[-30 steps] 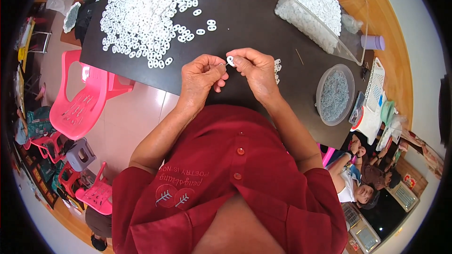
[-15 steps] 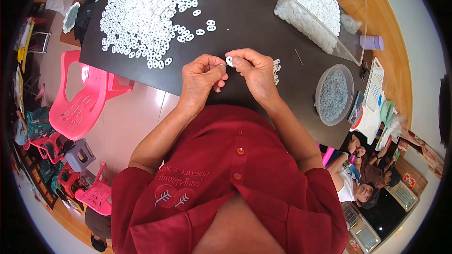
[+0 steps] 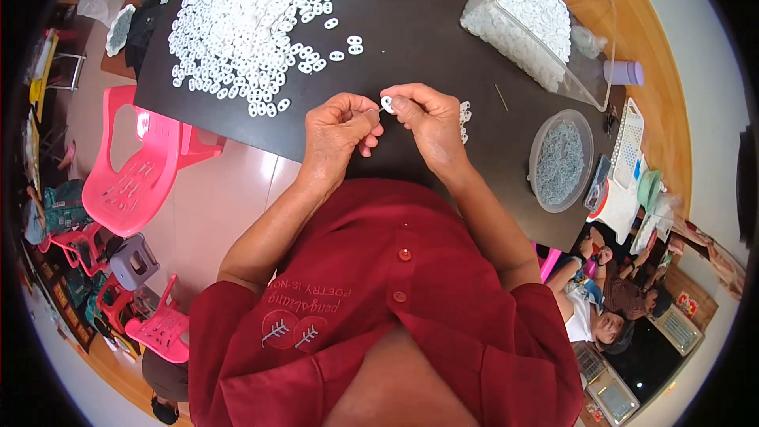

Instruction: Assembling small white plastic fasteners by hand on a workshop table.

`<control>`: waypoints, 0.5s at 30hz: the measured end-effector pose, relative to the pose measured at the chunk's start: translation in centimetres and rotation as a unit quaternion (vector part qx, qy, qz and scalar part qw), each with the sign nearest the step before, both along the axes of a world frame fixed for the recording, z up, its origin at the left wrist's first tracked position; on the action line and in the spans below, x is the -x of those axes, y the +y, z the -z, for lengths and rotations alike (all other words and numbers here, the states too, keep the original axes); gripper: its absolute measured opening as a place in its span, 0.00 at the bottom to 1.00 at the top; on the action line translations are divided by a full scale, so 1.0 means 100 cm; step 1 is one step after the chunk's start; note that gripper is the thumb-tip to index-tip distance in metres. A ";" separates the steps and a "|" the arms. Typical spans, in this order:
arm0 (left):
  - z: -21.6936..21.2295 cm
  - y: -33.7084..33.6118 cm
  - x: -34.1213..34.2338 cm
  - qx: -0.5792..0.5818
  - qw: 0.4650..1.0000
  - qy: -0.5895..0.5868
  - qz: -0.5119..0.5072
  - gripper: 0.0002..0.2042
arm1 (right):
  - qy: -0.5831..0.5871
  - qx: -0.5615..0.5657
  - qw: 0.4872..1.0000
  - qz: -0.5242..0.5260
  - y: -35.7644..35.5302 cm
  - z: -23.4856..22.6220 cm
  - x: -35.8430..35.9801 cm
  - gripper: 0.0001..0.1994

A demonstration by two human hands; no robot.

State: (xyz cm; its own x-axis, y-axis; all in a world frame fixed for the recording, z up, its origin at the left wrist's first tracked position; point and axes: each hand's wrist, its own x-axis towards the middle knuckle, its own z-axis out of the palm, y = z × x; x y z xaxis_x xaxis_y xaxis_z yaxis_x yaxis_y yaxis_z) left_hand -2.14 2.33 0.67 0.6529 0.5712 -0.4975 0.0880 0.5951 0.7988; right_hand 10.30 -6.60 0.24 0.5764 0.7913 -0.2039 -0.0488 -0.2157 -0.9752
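Observation:
Over the table's near edge, my right hand [image 3: 431,122] pinches a small white oval plastic piece with two holes [image 3: 387,103] between thumb and index finger. Just to its left, my left hand [image 3: 341,128] is closed, thumb against index finger, on a thin metal pin [image 3: 382,110] whose tip points toward the piece. Whether the tip touches the piece is too small to tell. Several more white two-hole pieces [image 3: 464,115] lie beside my right hand, partly hidden by it. A large heap of the same pieces [image 3: 229,35] spreads over the table's far left.
On the dark table [image 3: 419,32], a clear bin [image 3: 506,51] of white pieces stands far right. Nearer is a clear round bowl [image 3: 534,187] of grey metal bits [image 3: 560,158]. A thin stick [image 3: 501,96] lies between. Pink chairs [image 3: 130,178] stand left; other people sit lower right.

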 end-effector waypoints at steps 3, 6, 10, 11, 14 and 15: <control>0.000 0.000 0.000 -0.001 1.000 0.000 0.000 0.04 | -0.005 -0.008 1.000 -0.002 0.000 0.000 0.001 0.07; 0.001 0.000 0.001 -0.002 1.000 -0.006 -0.001 0.03 | -0.012 -0.016 1.000 0.002 0.000 0.003 0.002 0.07; 0.001 -0.001 0.000 -0.003 1.000 -0.008 -0.003 0.03 | -0.012 -0.014 1.000 0.007 0.001 0.003 0.002 0.07; 0.001 0.000 0.000 -0.003 1.000 -0.005 -0.003 0.03 | -0.011 -0.008 1.000 0.008 0.001 0.002 0.002 0.07; 0.000 -0.001 0.001 -0.002 1.000 -0.004 -0.004 0.03 | -0.012 -0.003 1.000 0.005 0.001 -0.001 0.002 0.07; 0.001 -0.001 0.001 -0.001 1.000 -0.004 -0.003 0.03 | -0.012 -0.003 1.000 0.005 0.000 -0.001 0.003 0.07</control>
State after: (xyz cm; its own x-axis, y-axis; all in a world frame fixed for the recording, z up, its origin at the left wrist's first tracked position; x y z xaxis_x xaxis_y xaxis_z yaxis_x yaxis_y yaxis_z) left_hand -2.24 2.25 0.62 0.6541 0.5754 -0.4910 0.0777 0.5946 0.8003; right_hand 10.03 -6.55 0.30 0.5893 0.7864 -0.1852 -0.0276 -0.2094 -0.9774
